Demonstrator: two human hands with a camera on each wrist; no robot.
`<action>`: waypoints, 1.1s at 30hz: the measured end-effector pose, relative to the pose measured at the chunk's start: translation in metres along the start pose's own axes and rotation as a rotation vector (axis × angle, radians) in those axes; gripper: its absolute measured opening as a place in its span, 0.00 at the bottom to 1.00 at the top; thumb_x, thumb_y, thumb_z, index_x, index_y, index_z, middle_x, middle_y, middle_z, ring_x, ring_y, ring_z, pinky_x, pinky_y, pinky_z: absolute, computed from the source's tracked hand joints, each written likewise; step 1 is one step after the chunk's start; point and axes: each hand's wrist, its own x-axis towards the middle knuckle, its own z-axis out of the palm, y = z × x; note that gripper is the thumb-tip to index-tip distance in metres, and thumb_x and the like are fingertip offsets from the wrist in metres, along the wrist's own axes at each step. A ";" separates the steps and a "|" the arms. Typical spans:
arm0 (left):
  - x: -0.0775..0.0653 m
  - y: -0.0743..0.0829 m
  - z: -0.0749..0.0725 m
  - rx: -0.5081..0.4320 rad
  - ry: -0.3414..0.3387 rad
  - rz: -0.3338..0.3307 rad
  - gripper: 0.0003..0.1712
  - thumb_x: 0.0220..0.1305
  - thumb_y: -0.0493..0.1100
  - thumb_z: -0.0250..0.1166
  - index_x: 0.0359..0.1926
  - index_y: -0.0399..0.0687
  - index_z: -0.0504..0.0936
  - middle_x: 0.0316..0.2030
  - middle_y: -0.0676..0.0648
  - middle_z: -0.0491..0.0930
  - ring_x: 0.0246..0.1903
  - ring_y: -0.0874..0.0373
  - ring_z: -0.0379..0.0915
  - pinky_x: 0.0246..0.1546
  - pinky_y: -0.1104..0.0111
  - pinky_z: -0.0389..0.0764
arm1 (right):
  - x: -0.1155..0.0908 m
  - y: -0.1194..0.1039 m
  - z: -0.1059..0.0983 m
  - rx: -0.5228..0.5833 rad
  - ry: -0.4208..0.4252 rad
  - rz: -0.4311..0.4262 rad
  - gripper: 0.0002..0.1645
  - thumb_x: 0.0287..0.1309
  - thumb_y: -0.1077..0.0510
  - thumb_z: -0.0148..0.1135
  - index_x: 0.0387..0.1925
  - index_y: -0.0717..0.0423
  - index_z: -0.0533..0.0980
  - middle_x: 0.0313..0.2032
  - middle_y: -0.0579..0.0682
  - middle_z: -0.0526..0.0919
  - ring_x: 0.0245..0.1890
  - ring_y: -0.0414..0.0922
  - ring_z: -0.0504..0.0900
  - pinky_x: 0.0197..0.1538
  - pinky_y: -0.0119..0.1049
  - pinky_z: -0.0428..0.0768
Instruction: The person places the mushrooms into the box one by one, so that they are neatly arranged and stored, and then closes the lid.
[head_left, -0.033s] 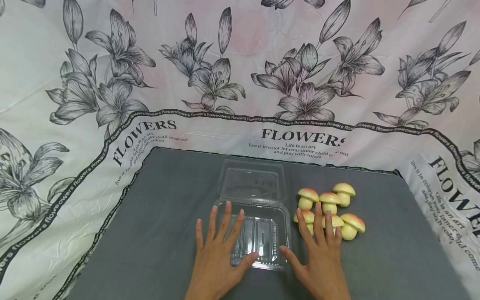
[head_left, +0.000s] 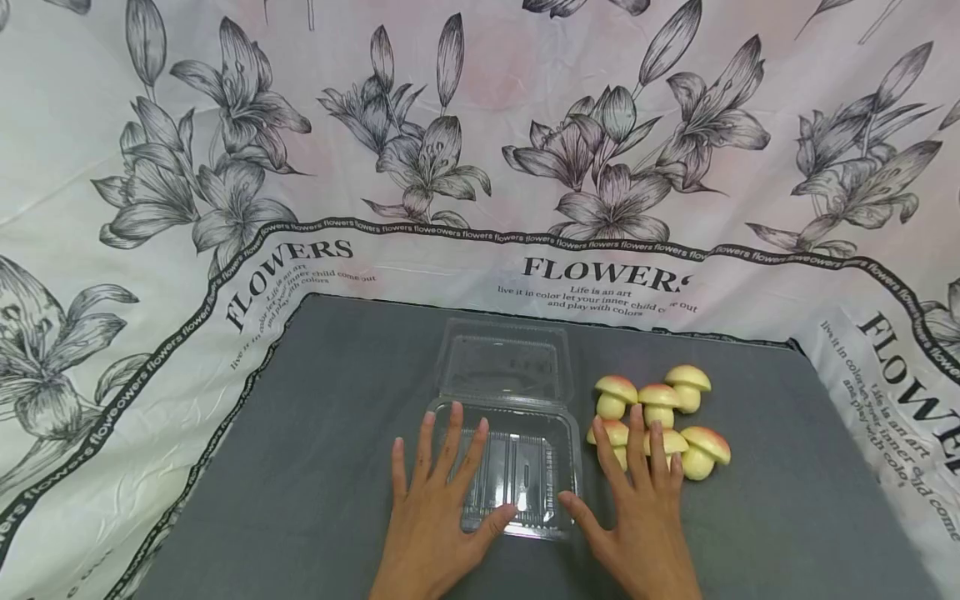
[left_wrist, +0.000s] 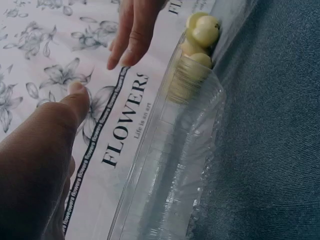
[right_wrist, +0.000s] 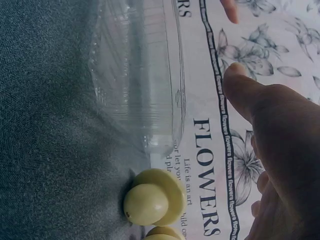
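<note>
A clear plastic clamshell box (head_left: 558, 442) lies on the grey cloth with its lid (head_left: 504, 367) folded back behind it. My left hand (head_left: 438, 508), fingers spread, hovers over the box's left side and holds nothing. To the right, my right hand (head_left: 637, 508) is likewise spread and bare, its fingers overlapping the front toy mushrooms in the head view. Several yellow mushrooms with reddish caps, one of them this mushroom (head_left: 703, 454), sit in two rows beside the box. The right wrist view shows a mushroom (right_wrist: 150, 200) lying near the box's corner (right_wrist: 167, 140), below my right thumb (right_wrist: 250, 95).
Dark grey cloth (head_left: 315, 450) covers the table. A white sheet with printed flowers (head_left: 450, 275) hangs behind and runs along both sides. The table's back edge (head_left: 390, 305) lies just beyond the lid.
</note>
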 end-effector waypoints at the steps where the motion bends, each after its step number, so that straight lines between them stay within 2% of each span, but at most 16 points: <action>1: 0.000 0.000 0.000 -0.006 -0.004 -0.003 0.56 0.67 0.80 0.56 0.86 0.72 0.42 0.86 0.53 0.34 0.84 0.43 0.27 0.76 0.40 0.20 | 0.000 0.000 0.000 -0.003 0.000 0.000 0.59 0.61 0.32 0.71 0.85 0.41 0.55 0.86 0.56 0.37 0.84 0.59 0.32 0.76 0.74 0.35; 6: -0.001 -0.001 -0.001 -0.012 -0.005 -0.010 0.58 0.65 0.78 0.61 0.86 0.71 0.44 0.86 0.54 0.32 0.84 0.44 0.25 0.77 0.38 0.26 | 0.001 0.000 -0.001 -0.001 0.007 -0.010 0.59 0.61 0.30 0.70 0.85 0.42 0.55 0.86 0.55 0.36 0.84 0.59 0.32 0.77 0.72 0.34; 11: -0.002 -0.002 -0.004 -0.020 -0.009 -0.013 0.57 0.67 0.79 0.57 0.87 0.68 0.43 0.86 0.53 0.32 0.84 0.46 0.22 0.78 0.42 0.25 | 0.003 0.005 -0.006 0.041 0.038 -0.003 0.58 0.61 0.36 0.73 0.85 0.46 0.56 0.86 0.55 0.38 0.84 0.59 0.34 0.76 0.73 0.36; 13: -0.002 -0.003 -0.005 -0.038 -0.016 -0.021 0.56 0.69 0.79 0.54 0.87 0.67 0.42 0.86 0.52 0.31 0.84 0.48 0.20 0.79 0.46 0.23 | 0.003 0.009 -0.009 0.067 0.061 0.005 0.58 0.61 0.41 0.75 0.85 0.48 0.55 0.86 0.54 0.40 0.84 0.59 0.38 0.78 0.70 0.39; 16: -0.003 -0.005 -0.004 -0.092 -0.018 -0.040 0.56 0.72 0.76 0.53 0.87 0.62 0.39 0.86 0.51 0.32 0.84 0.48 0.21 0.80 0.50 0.24 | 0.004 0.021 -0.015 0.097 0.119 0.005 0.58 0.62 0.51 0.76 0.85 0.52 0.54 0.85 0.57 0.47 0.82 0.65 0.50 0.78 0.67 0.46; 18: -0.004 -0.008 -0.002 -0.141 -0.012 -0.059 0.56 0.74 0.73 0.56 0.87 0.59 0.38 0.86 0.51 0.31 0.84 0.49 0.21 0.81 0.49 0.28 | 0.004 0.030 -0.021 0.121 0.151 0.032 0.57 0.62 0.56 0.75 0.85 0.53 0.54 0.84 0.58 0.51 0.79 0.69 0.56 0.78 0.65 0.52; 20: -0.005 -0.012 -0.001 -0.200 0.008 -0.082 0.57 0.74 0.68 0.61 0.87 0.56 0.38 0.86 0.51 0.30 0.84 0.48 0.23 0.81 0.44 0.38 | 0.006 0.039 -0.026 0.131 0.170 0.067 0.56 0.62 0.61 0.74 0.85 0.54 0.53 0.83 0.61 0.53 0.76 0.71 0.60 0.76 0.66 0.56; 23: -0.005 -0.018 0.002 -0.293 0.029 -0.120 0.57 0.74 0.62 0.64 0.87 0.52 0.39 0.86 0.51 0.28 0.84 0.47 0.24 0.76 0.36 0.50 | 0.004 0.051 -0.034 0.112 0.142 0.155 0.55 0.66 0.63 0.71 0.85 0.55 0.52 0.82 0.63 0.53 0.76 0.72 0.60 0.75 0.67 0.57; 25: -0.006 -0.021 0.003 -0.354 0.029 -0.142 0.57 0.75 0.61 0.64 0.87 0.49 0.39 0.86 0.49 0.27 0.84 0.46 0.24 0.74 0.33 0.52 | 0.004 0.059 -0.038 0.077 0.115 0.201 0.54 0.67 0.63 0.70 0.85 0.58 0.51 0.82 0.65 0.53 0.75 0.73 0.61 0.75 0.67 0.56; 29: -0.009 -0.025 0.004 -0.439 0.003 -0.186 0.56 0.78 0.64 0.58 0.86 0.45 0.36 0.85 0.47 0.24 0.84 0.43 0.26 0.75 0.35 0.51 | 0.001 0.074 -0.043 0.026 0.064 0.290 0.54 0.68 0.62 0.70 0.84 0.60 0.49 0.81 0.66 0.53 0.72 0.75 0.63 0.76 0.65 0.55; 33: -0.010 -0.026 0.003 -0.489 -0.018 -0.213 0.55 0.79 0.64 0.56 0.86 0.43 0.35 0.85 0.47 0.23 0.83 0.40 0.30 0.76 0.39 0.53 | 0.000 0.086 -0.046 0.000 0.013 0.347 0.54 0.69 0.62 0.69 0.85 0.60 0.47 0.82 0.66 0.51 0.72 0.76 0.61 0.68 0.72 0.62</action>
